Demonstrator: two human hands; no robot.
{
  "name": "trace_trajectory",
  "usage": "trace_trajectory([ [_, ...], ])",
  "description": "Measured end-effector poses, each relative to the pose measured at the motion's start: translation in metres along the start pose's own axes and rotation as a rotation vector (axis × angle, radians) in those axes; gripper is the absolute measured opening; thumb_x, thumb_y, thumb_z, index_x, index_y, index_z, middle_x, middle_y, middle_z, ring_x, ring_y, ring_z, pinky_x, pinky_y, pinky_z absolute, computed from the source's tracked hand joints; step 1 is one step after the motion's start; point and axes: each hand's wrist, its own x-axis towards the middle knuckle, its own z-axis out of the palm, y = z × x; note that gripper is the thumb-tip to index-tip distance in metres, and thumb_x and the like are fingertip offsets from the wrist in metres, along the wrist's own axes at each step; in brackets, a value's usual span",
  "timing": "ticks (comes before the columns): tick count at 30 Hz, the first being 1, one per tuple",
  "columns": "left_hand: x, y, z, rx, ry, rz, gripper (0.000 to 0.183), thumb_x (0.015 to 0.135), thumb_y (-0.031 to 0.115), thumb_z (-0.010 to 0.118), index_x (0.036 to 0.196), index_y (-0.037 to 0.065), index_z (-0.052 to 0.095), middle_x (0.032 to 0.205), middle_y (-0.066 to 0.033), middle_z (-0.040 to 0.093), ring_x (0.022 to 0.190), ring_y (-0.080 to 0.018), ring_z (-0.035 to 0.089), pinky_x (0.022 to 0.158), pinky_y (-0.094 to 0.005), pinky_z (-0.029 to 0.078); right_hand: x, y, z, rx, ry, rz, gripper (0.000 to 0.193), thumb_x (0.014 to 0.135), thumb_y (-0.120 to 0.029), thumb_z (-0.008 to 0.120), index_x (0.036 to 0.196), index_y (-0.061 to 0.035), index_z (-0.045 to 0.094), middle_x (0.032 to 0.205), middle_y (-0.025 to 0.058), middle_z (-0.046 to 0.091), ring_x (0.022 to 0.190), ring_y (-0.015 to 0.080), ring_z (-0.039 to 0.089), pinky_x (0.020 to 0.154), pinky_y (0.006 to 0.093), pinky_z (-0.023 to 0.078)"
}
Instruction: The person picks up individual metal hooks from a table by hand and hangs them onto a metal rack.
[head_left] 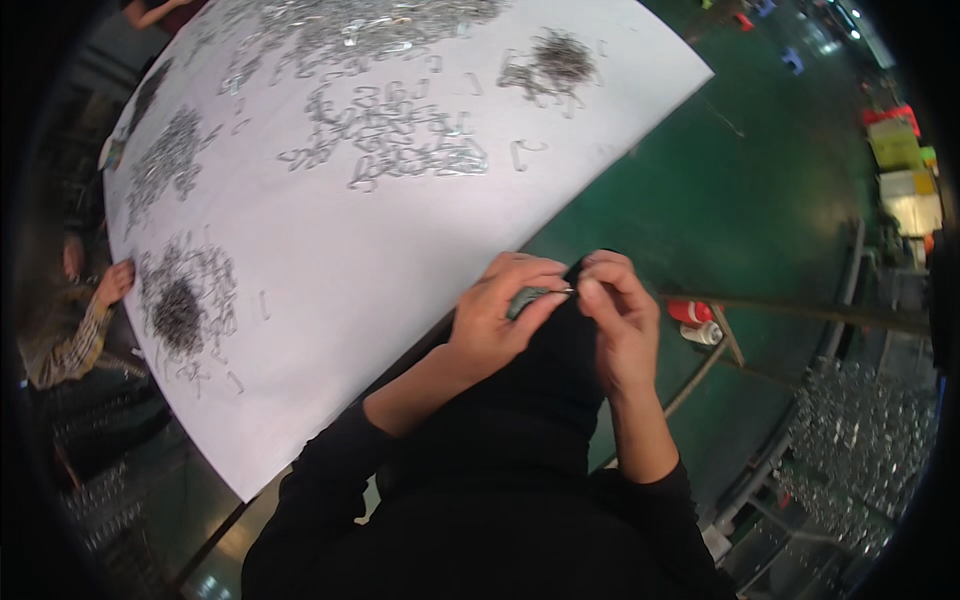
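Observation:
In front of my lap, just off the table's edge, both hands are held close together. My left hand [500,312] pinches a small, thin metal piece [569,291] between thumb and fingertips; its exact kind is too small to tell. My right hand [625,320] is closed in a pinch right beside that tip, and whatever its fingers hold is hidden. On the white tabletop [380,270], beyond my hands, lies a loose spread of bent wire hooks [400,140]. A hook [520,155] lies apart to the right of them.
More metal pieces lie in a big heap [350,35] at the far side and in piles at right [562,60] and left [180,310]. Another person's hand [115,282] touches the left table edge. Red and white cans [690,312] stand near a frame. Shiny pieces [860,440] hang at right.

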Motion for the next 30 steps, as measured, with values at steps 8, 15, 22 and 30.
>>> trace_trajectory([
  [8,0.04,-0.058,-0.115,0.765,0.344,-0.109,0.014,0.079,0.005,0.066,0.093,0.002,0.067,0.094,-0.0124,0.065,0.088,-0.0265,0.059,0.077,-0.0351,0.047,-0.003,0.001,0.003,-0.082,0.023,-0.143,0.007,0.083,-0.004,0.064,0.09,-0.0031,0.061,0.105,0.0039,0.048,0.089,0.0094,0.046,0.075,0.0212,0.038],
  [15,0.067,-0.073,-0.159,0.908,0.222,-0.401,0.017,0.078,0.014,0.07,0.09,0.002,0.067,0.088,-0.0115,0.064,0.082,-0.0264,0.061,0.07,-0.0365,0.049,0.003,0.002,0.006,-0.112,0.0,-0.145,0.007,0.084,-0.003,0.064,0.09,-0.0026,0.061,0.103,0.0039,0.048,0.088,0.0097,0.046,0.073,0.0215,0.038],
  [22,0.071,-0.072,-0.142,0.998,0.1,-0.182,0.021,0.075,0.013,0.071,0.092,0.002,0.067,0.092,-0.0094,0.065,0.084,-0.0277,0.059,0.071,-0.0374,0.048,0.003,0.0,0.008,-0.117,-0.019,-0.167,0.009,0.084,-0.002,0.063,0.091,-0.0019,0.06,0.103,0.0041,0.047,0.085,0.0086,0.047,0.072,0.0205,0.04],
  [30,0.067,-0.077,-0.14,1.025,0.032,-0.099,0.02,0.076,0.008,0.07,0.095,0.005,0.068,0.092,-0.0089,0.064,0.086,-0.0268,0.06,0.074,-0.0352,0.05,0.003,-0.001,0.006,-0.119,-0.053,-0.163,0.009,0.084,0.0,0.063,0.092,-0.0017,0.06,0.102,0.0037,0.047,0.083,0.0072,0.047,0.071,0.019,0.04],
])
